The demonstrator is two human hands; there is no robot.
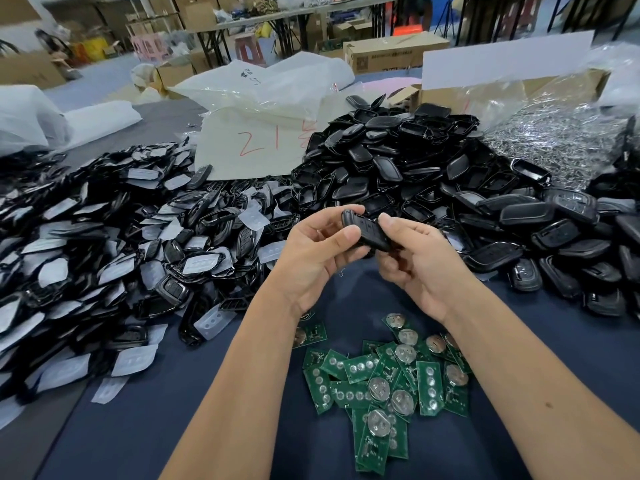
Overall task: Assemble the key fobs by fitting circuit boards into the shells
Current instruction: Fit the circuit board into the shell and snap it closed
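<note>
Fob (367,230): glossy black, elongated, tilted, pinched between both hands, left (317,258) and right (420,268), above green boards (384,382) on desk (194,410).

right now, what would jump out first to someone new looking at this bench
Most striking are the two hands at centre, left hand and right hand, both with a grip on one black key fob shell. Behind them rises a big heap of black shells, and below the wrists lies a small scatter of green circuit boards on the blue cloth.
</note>
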